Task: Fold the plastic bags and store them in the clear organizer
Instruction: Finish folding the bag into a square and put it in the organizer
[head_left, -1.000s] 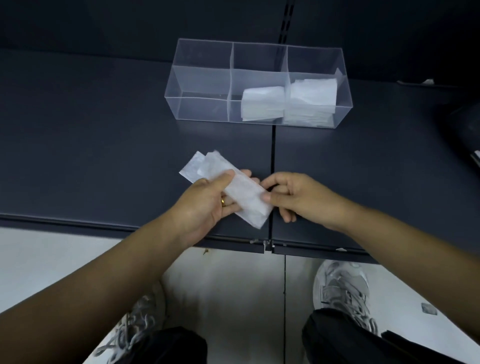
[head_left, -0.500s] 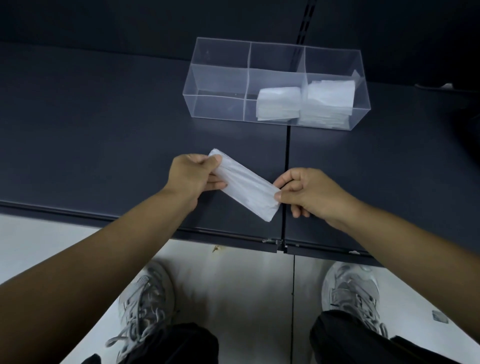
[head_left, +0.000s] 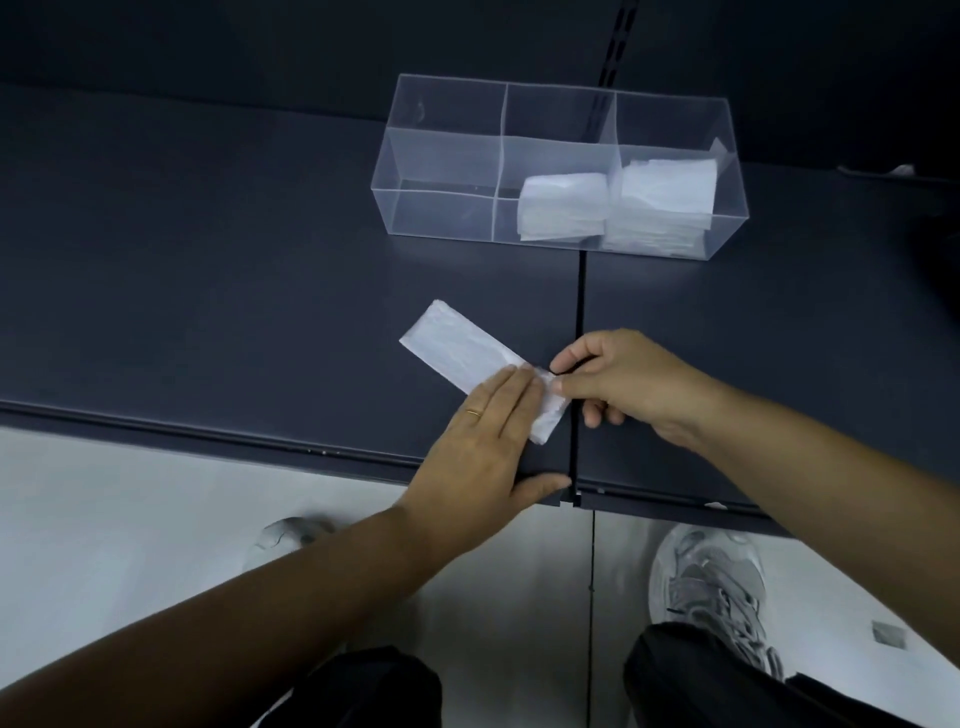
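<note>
Head view shows one plastic bag (head_left: 457, 348) already narrowed into a long white strip, lying slantwise on the dark tabletop (head_left: 208, 260) just left of the seam (head_left: 581, 312) between two panels, well short of the clear organizer (head_left: 436, 208). The left hand (head_left: 478, 452) lies flat on the near part of the strip, fingers straight and close together, pressing it down; a ring (head_left: 474, 413) shows on one finger. The right hand (head_left: 623, 384) pinches the near end of the strip between thumb and forefinger, with the other fingers curled under.

As for progress, the organizer at the back of the table has three compartments. The right one holds a tall stack of folded bags (head_left: 667, 202), the middle one a smaller bundle (head_left: 563, 208), and the left one shows nothing inside. So a good share of the storing looks done.

The bag in hand seems about midway through its folding: the lengthwise folds are made, while the crosswise folds that would bring it down to the size of the stored ones are not yet made. After that it has to go into a compartment. No other loose bags are visible on the table, so this may be the last, though the frame cannot confirm that.
</note>
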